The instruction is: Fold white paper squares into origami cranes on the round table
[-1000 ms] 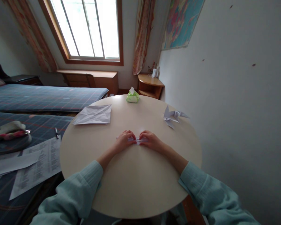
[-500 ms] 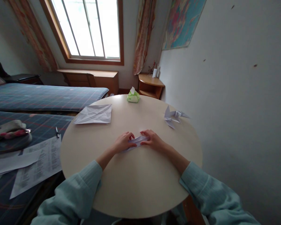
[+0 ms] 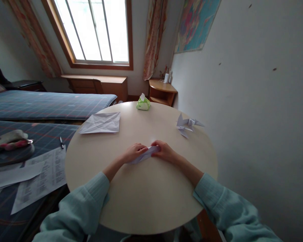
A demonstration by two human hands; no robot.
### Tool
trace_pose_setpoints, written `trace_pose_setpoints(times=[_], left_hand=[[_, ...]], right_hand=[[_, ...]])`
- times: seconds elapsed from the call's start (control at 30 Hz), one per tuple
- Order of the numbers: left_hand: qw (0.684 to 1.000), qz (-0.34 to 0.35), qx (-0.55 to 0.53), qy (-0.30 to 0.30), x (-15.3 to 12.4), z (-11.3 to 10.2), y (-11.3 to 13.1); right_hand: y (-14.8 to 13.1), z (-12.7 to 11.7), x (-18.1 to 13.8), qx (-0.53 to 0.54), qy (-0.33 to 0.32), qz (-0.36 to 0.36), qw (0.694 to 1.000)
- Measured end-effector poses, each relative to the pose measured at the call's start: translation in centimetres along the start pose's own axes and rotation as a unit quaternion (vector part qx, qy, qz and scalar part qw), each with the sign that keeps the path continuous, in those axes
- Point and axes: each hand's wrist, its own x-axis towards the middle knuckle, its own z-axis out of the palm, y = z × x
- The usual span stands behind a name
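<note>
One folded paper strip (image 3: 143,156) at round table (image 3: 151,198), long axis slanting eight o'clock to two. My right hand (image 3: 165,150) pinches two-o'clock end; my left hand (image 3: 133,153) lays fingers across eight-o'clock side, whether gripping I cannot tell.

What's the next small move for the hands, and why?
Probably press the left hand along the folded paper to flatten it: its fingers already lie over the paper, and the right hand grips the right end, which should help steady it.
</note>
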Motion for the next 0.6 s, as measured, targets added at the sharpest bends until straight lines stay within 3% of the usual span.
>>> trace_pose_setpoints(times=[0.17,0.33,0.47,0.6], left_hand=[[0.998,-0.037,-0.031,0.026,0.0,0.6,-1.1],[0.98,-0.09,-0.137,0.109,0.2,1.4,-0.8],[0.938,-0.132,-0.262,0.185,0.6,2.2,0.4],[0.884,-0.166,-0.36,0.247,0.7,2.7,1.3]], right_hand=[[0.1,0.2,0.0,0.002,0.008,-0.018,1.0],[0.5,1.0,0.4,0.076,0.104,0.004,0.992],[0.5,1.7,0.8,0.164,0.18,0.09,0.966],[-0.5,2.0,0.9,0.232,0.184,0.144,0.944]])
